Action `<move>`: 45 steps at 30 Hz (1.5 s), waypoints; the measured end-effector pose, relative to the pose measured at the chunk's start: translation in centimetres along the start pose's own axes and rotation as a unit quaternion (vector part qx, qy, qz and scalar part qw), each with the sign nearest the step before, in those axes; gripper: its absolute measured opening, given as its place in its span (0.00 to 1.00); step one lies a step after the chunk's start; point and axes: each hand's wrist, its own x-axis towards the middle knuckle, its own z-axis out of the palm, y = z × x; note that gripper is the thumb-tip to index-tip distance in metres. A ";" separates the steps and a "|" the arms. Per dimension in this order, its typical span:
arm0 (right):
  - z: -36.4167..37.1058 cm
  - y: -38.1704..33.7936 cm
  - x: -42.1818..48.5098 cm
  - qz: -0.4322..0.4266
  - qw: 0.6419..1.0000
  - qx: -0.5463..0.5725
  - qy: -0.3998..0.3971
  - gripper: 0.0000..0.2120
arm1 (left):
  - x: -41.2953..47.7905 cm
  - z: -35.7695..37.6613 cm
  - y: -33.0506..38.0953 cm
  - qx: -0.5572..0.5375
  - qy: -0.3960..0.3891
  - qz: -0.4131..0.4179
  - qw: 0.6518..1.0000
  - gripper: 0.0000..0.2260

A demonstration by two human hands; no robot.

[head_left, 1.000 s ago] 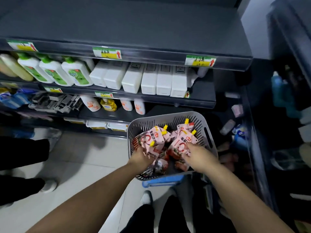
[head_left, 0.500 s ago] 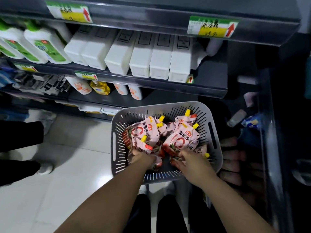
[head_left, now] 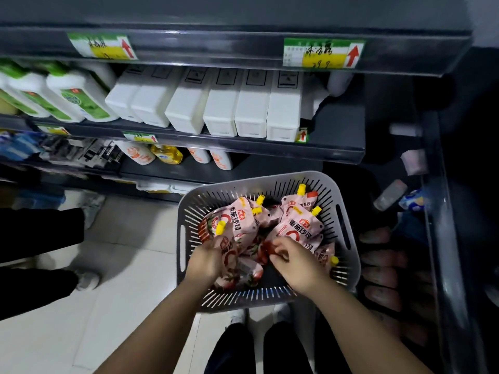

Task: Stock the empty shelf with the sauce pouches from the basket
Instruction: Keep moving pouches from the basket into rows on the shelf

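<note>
Both hands are down in the grey slotted plastic basket (head_left: 270, 177) at lower centre of the frame, where the pink yellow-capped sauce pouches (head_left: 299, 225) lie heaped. The left hand (head_left: 206, 259) curls its fingers round a pouch at the pile's left; the right hand (head_left: 297, 261) pinches the red lower edge of another. Higher up, white rectangular bottles (head_left: 224, 112) line a dark grey shelf (head_left: 270, 148).

Shop aisle, dark shelves (head_left: 243, 150), price labels (head_left: 322, 54), rows of white bottles (head_left: 221, 109)
</note>
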 end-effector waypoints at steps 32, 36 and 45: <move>-0.7 -3.8 -1.3 -0.044 0.919 0.366 -0.142 0.32 | -2.9 -1.6 3.5 -0.402 -0.381 -0.019 0.832 0.23; -0.8 -3.2 -1.1 -0.074 0.967 0.238 -0.062 0.25 | -2.2 -2.0 4.0 -0.395 -0.393 -0.028 0.830 0.28; -1.6 -2.0 -1.2 -0.060 0.976 0.207 -0.005 0.34 | -2.2 -1.8 4.7 -0.376 -0.392 -0.005 0.840 0.31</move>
